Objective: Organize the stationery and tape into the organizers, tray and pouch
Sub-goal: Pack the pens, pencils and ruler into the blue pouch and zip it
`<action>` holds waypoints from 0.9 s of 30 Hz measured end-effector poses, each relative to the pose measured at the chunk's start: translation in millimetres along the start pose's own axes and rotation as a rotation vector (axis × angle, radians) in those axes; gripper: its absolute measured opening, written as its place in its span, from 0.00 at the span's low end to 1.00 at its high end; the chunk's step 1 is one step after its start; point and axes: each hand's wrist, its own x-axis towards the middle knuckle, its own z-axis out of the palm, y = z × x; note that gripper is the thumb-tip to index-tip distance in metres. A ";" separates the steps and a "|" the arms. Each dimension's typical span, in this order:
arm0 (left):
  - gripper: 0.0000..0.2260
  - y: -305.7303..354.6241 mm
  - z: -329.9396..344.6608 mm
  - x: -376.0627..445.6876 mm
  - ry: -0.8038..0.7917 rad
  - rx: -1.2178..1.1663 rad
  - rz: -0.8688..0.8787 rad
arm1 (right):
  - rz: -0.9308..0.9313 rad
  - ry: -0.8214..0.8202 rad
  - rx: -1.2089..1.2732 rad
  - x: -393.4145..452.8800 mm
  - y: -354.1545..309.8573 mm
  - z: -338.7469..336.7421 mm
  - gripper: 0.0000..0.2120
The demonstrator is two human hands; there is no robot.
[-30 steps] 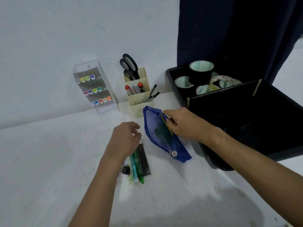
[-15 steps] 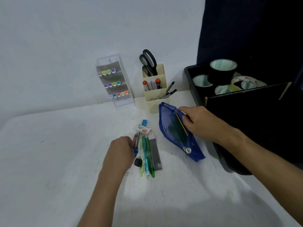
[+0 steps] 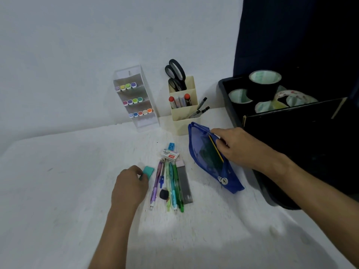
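The left hand (image 3: 129, 186) hides part of the teal eraser (image 3: 148, 172) (possibly pinched); staple box (image 3: 169, 154) print is unreadable.

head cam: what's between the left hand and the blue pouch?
Head view: between the left hand and blue pouch lies a row of pens, plus a grey lead case.

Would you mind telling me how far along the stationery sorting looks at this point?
Done: highlighters fill the clear organizer, scissors and markers stand in the cream organizer, tape rolls sit in the black tray. In hand: the left hand pinches a teal eraser; the right hand holds the blue pouch open. Left: pens, a ruler, staples box and sharpener on the table.
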 end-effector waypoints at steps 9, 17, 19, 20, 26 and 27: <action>0.16 12.5 1.3 -12.0 -0.228 0.053 0.110 | 0.016 -0.007 0.012 -1.0 0.1 -0.1 0.12; 0.10 19.0 -2.6 -13.2 -0.289 0.148 0.064 | 0.032 -0.020 0.016 -2.8 -2.9 -2.7 0.11; 0.10 20.4 -8.1 -15.7 -0.300 0.153 0.042 | 0.041 -0.028 0.023 -2.7 -4.0 -4.0 0.10; 0.11 21.7 -12.8 -16.9 -0.296 0.155 0.031 | 0.047 -0.032 0.026 -2.5 -4.3 -4.5 0.10; 0.14 61.1 -56.9 -26.3 -0.235 0.077 0.142 | 0.076 -0.046 0.053 -3.2 -7.6 -5.8 0.09; 0.12 73.7 -59.4 -26.6 -0.289 -0.019 0.167 | 0.079 -0.045 0.049 -3.5 -8.4 -6.9 0.10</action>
